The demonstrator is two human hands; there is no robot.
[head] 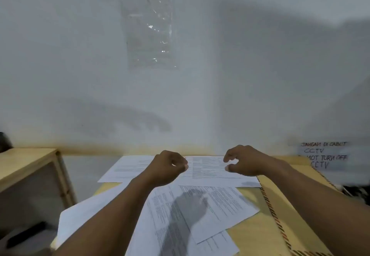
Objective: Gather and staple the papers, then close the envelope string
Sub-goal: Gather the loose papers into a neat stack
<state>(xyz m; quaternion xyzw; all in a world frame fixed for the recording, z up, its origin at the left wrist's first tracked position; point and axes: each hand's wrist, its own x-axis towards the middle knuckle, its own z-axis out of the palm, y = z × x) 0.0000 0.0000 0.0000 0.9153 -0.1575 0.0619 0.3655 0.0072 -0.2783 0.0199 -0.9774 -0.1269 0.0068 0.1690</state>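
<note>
Hovering left hand (170, 165) and right hand (245, 162) over the papers (208, 172), both loosely curled, gripping nothing. Papers sprawl from 12 under my hands back to 6, near ones skewed toward 1, all on the envelope (258, 225). Neither hand looks nearer.

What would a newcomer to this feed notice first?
The left hand and right hand hover loosely curled and empty over printed sheets scattered across a tan surface with a striped border. On the wall above hangs a clear plastic sleeve. A handwritten CCTV notice sits at far right.
</note>
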